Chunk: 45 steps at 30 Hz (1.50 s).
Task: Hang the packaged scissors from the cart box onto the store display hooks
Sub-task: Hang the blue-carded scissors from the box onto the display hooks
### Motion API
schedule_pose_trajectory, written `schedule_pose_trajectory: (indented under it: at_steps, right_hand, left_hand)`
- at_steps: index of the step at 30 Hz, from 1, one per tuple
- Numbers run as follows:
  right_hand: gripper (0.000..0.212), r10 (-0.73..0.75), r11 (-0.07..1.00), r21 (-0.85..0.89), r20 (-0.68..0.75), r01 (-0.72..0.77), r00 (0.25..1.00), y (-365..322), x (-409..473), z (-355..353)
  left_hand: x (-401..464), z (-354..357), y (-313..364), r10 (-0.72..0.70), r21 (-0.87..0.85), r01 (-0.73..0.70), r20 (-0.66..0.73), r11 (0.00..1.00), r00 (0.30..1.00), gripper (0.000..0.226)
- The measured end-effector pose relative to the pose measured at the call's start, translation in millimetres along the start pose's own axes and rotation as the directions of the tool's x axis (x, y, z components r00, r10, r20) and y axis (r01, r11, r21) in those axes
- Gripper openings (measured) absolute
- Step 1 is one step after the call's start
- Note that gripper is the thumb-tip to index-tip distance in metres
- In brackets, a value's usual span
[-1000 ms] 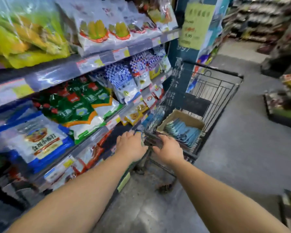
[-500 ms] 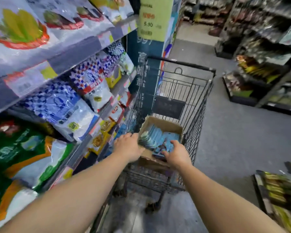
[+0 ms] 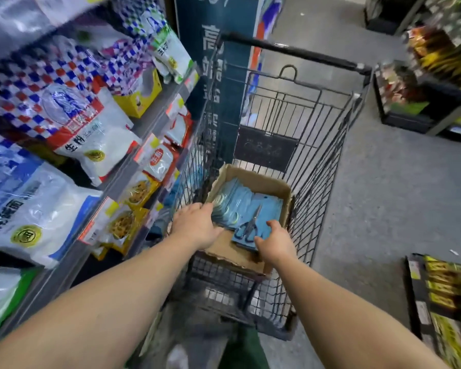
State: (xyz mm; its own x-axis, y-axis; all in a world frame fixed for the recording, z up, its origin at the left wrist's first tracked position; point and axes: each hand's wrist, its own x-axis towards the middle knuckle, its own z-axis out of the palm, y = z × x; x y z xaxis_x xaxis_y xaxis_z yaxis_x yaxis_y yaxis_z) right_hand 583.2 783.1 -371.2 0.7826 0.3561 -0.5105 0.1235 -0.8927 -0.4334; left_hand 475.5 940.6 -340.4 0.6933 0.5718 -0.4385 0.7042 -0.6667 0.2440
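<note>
Down at the centre of the head view, your two hands are inside the cardboard box (image 3: 253,182) that sits in the near end of the wire cart (image 3: 322,145). Your left hand (image 3: 197,226) lies over the left part of the stack of packaged scissors (image 3: 240,206), fingers curved down onto the blue cards; whether it actually clamps any of them you cannot tell from this angle. Your right hand (image 3: 274,242) grips the near edge of the top packet (image 3: 261,219), thumb on its face, the other fingers hidden beneath. That packet lies flat at the right of the box, a pair of scissors showing on its blue card. The box's near flap is torn and folded outward under your wrists.

Along the left of the frame, shelves (image 3: 133,166) carry blurred bags of white powder with blue and red checks. At the right edge, low displays (image 3: 437,296) stand on the grey floor (image 3: 383,209), well apart from the cart.
</note>
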Motion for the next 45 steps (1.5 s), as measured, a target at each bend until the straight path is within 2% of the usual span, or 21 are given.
schedule_pose_trajectory:
  at_steps: [9, 14, 18, 22, 26, 32, 38, 45]
  right_hand:
    - [0.058, 0.078, 0.995, 0.048, 0.197, -0.089, 0.977, 24, 133, -19]
    - [0.062, 0.144, 0.984, 0.059, 0.277, -0.166, 0.950, 33, 173, -1]
    - [0.063, 0.195, 0.965, 0.108, 0.304, -0.237, 0.933, 37, 197, 24]
    - [0.065, 0.285, 0.933, 0.139, 0.278, -0.332, 0.918, 48, 221, 55]
    - [0.054, 0.387, 0.887, 0.179, 0.216, -0.426, 0.897, 56, 247, 79]
    - [0.045, 0.477, 0.855, 0.163, 0.127, -0.493, 0.870, 61, 270, 100]
    - [0.048, 0.497, 0.851, 0.114, 0.140, -0.513, 0.856, 59, 268, 103]
    - [0.066, 0.514, 0.842, 0.115, 0.130, -0.527, 0.848, 59, 274, 118]
  left_hand:
    - [99, 37, 39, -0.202, -0.101, 0.218, 0.147, 0.971, 0.968, 0.082]
    - [127, 61, 45, -0.249, -0.162, 0.288, 0.224, 0.944, 0.942, 0.074]
    - [155, 82, 43, -0.235, -0.211, 0.290, 0.250, 0.934, 0.939, 0.062]
    - [186, 110, 43, -0.218, -0.271, 0.305, 0.309, 0.913, 0.926, 0.057]
    - [211, 139, 35, -0.218, -0.338, 0.355, 0.380, 0.872, 0.899, 0.063]
    - [229, 155, 18, -0.214, -0.345, 0.358, 0.391, 0.867, 0.895, 0.070]
    - [230, 151, 8, -0.206, -0.398, 0.366, 0.391, 0.841, 0.897, 0.064]
    - [226, 165, 6, -0.205, -0.416, 0.388, 0.419, 0.823, 0.884, 0.061]
